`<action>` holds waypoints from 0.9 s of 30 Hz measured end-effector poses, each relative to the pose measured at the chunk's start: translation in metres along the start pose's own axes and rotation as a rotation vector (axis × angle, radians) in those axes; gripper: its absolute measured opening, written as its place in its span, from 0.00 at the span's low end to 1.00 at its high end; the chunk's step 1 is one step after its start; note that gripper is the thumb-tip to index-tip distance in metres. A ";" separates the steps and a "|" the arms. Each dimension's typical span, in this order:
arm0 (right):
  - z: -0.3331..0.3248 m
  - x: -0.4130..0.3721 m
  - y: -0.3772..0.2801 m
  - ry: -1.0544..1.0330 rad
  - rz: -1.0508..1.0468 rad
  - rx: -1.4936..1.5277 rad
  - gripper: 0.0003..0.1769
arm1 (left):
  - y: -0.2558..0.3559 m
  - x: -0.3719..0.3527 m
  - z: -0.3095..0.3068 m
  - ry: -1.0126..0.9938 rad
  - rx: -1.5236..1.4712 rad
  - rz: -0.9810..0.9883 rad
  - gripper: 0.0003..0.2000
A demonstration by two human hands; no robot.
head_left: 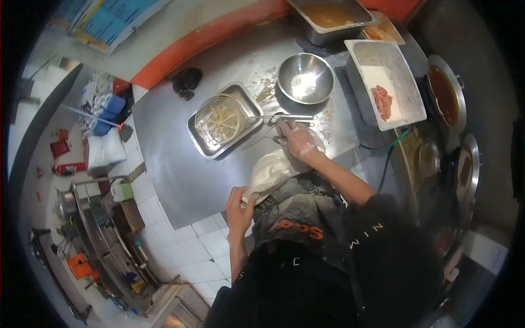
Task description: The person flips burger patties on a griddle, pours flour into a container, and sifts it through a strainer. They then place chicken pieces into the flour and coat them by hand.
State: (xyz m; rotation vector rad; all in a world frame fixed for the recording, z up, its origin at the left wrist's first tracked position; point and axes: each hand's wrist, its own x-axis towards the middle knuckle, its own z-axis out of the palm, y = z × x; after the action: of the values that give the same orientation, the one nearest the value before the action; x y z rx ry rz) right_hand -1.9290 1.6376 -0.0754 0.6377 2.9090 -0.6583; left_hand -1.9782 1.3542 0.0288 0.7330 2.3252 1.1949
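Note:
My left hand (240, 209) is closed on the edge of a clear plastic bag (270, 173) with pale, whitish contents, which lies at the table's near edge against my apron. My right hand (298, 139) wears a clear plastic glove. Its bent fingers are at dark-handled metal utensils (297, 117) on the table, and what they grip is hidden. Left of that hand, a wire skimmer (220, 119) rests in a rectangular metal tray (192, 136).
A steel bowl (305, 79) stands behind my right hand. To its right, a deep metal pan (363, 60) holds white powder and raw meat pieces (381, 103). A pan of brownish liquid (330, 16) is at the back. Woks (445, 90) line the right side.

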 end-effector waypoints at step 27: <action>0.000 -0.112 0.024 0.122 0.422 -0.108 0.09 | -0.121 0.209 -0.016 -0.172 0.020 0.533 0.18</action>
State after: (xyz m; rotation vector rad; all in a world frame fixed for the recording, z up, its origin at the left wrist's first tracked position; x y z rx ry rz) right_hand -1.8172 1.6150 -0.0651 1.2641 2.7492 -0.4183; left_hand -2.1806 1.4154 -0.0899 1.4653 2.0624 1.2531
